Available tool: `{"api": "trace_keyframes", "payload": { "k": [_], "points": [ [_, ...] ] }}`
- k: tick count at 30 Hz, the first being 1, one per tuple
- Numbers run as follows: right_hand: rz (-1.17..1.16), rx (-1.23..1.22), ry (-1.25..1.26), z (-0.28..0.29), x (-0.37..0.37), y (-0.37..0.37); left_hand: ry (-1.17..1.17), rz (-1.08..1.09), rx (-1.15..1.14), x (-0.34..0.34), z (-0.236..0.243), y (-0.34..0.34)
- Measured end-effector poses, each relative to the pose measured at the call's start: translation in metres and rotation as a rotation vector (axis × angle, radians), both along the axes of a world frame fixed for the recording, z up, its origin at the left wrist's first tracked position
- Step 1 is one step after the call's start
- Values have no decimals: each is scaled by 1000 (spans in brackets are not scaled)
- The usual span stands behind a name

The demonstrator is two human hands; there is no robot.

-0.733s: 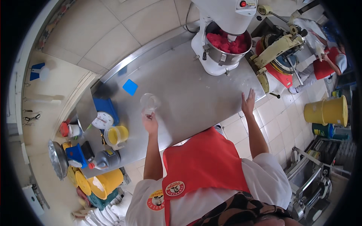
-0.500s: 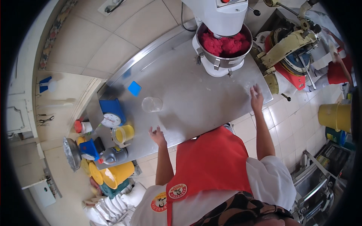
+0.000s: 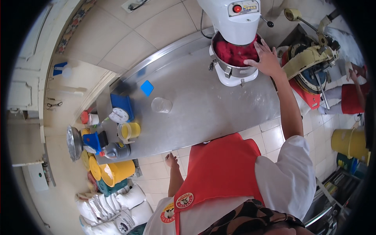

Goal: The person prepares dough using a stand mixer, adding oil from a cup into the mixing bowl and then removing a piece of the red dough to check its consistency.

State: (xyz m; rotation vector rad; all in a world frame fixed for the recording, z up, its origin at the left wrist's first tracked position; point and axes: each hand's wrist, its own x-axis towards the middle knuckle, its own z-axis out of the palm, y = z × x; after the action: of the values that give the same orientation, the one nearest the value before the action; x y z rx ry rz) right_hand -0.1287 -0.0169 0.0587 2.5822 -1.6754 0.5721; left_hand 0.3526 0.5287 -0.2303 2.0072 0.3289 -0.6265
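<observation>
My right hand [image 3: 269,60] is open, its fingers spread over the right front rim of a steel mixing bowl [image 3: 237,71]. Bright pinkish-red dough [image 3: 235,54] fills much of that bowl, partly hidden by the white mixer head [image 3: 231,23] above it. Whether my fingertips touch the dough or only the rim, I cannot tell. My left hand [image 3: 171,159] hangs by the table's front edge, loosely curled and holding nothing I can see. A clear plastic cup [image 3: 161,105] and a blue scraper [image 3: 147,88] lie on the steel table [image 3: 196,105].
At the table's left end stand a blue dial scale [image 3: 120,107], a pitcher of yellow contents [image 3: 129,131] and a grey jug [image 3: 116,150]. Yellow buckets [image 3: 117,173] and white sacks [image 3: 117,211] sit below. Another machine [image 3: 309,66] and a person [image 3: 354,98] are at right.
My right hand has gone from above the table's right end forward to the mixing bowl. My left hand has drawn back past the table's front edge. The view has shifted slightly.
</observation>
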Motion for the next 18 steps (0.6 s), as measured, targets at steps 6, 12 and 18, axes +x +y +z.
{"api": "trace_keyframes", "payload": {
  "k": [6, 12, 18],
  "points": [
    [-66, 161, 390, 38, 19, -10, 123, 80, 78, -45, -28, 57],
    [41, 299, 166, 9, -4, -47, 224, 191, 63, -65, -49, 103],
    [201, 174, 141, 5, -10, -47, 103, 292, -58, -70, -47, 120]
  ]
}}
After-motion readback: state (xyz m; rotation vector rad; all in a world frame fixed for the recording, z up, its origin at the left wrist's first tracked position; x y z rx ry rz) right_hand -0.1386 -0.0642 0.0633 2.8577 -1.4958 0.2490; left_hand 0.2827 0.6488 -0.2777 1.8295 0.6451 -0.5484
